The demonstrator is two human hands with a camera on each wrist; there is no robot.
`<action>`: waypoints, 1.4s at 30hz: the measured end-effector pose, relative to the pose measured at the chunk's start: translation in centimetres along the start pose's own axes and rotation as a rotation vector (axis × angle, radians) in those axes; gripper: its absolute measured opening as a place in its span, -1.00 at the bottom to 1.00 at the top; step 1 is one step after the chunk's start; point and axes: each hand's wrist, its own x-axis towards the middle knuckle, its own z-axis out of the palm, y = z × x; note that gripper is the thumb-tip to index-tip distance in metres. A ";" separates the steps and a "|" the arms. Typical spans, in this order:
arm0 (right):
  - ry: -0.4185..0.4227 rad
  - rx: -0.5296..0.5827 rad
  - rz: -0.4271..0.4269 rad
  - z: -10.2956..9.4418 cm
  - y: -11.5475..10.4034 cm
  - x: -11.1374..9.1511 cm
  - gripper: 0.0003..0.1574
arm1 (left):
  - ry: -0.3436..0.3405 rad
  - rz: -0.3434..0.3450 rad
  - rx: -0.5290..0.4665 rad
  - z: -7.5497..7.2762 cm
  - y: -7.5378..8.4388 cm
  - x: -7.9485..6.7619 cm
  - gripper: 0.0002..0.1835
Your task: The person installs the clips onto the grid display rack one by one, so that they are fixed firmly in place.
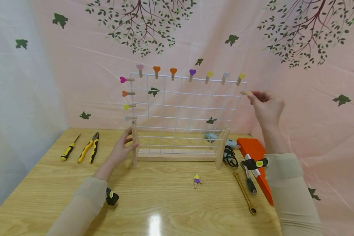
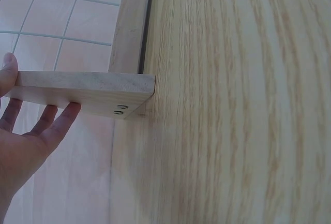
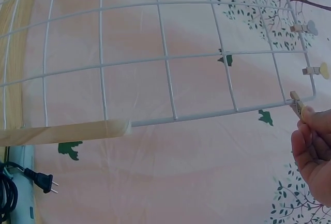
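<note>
A white wire grid (image 1: 177,108) stands upright in a wooden stand (image 1: 177,157). Heart-topped clothespins sit along its top bar and left side, among them a purple one (image 1: 192,73) and a magenta one (image 1: 123,79). My right hand (image 1: 266,106) pinches a small clothespin (image 3: 297,105) at the grid's right side bar, just below the top corner; its heart is mostly covered by the fingertips. With thumb on one face and fingers on the other, my left hand (image 2: 31,141) holds the stand's left upright (image 2: 88,87). Loose clothespins (image 1: 197,181) with yellow and purple hearts lie on the table before the stand.
A screwdriver (image 1: 68,151) and pliers (image 1: 89,149) lie at the left. On the right are a golden wrench (image 1: 245,193), a ratchet (image 1: 250,182), an orange case (image 1: 250,147) and a corded tool with a black cable (image 1: 230,157). A printed cloth hangs behind.
</note>
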 end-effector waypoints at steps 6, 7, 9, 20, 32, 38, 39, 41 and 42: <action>-0.042 -0.019 -0.026 -0.3 0.3 -0.1 -0.58 | 0.001 0.001 0.024 0.1 1.5 -0.5 -0.25; -0.044 -0.023 -0.036 -0.4 0.4 -0.2 -0.57 | 0.002 0.002 0.027 0.1 1.5 -0.5 -0.25; -0.040 -0.019 -0.055 -0.7 0.5 -0.2 -0.56 | 0.004 0.003 0.033 0.1 1.5 -0.5 -0.25; -0.360 -0.045 -0.185 -0.1 2.0 -5.2 -0.52 | 0.011 -0.006 0.033 0.2 1.3 -0.4 -0.24; -0.855 -0.168 -0.351 5.3 8.9 -13.3 -0.59 | 0.012 -0.006 0.017 0.2 1.6 -0.6 -0.25; -1.050 -0.150 -0.344 7.2 11.7 -15.2 -0.62 | 0.015 -0.004 0.015 0.1 -0.1 -0.1 -0.24; -1.074 -0.134 -0.345 7.5 12.1 -15.4 -0.63 | 0.015 -0.002 0.013 0.1 -0.5 0.0 -0.23; -1.110 -0.123 -0.359 8.0 12.9 -15.8 -0.68 | 0.017 0.008 0.015 0.1 -1.4 0.3 -0.22; -1.130 -0.125 -0.357 8.1 13.1 -16.0 -0.71 | 0.019 0.013 0.016 0.1 -1.8 0.4 -0.22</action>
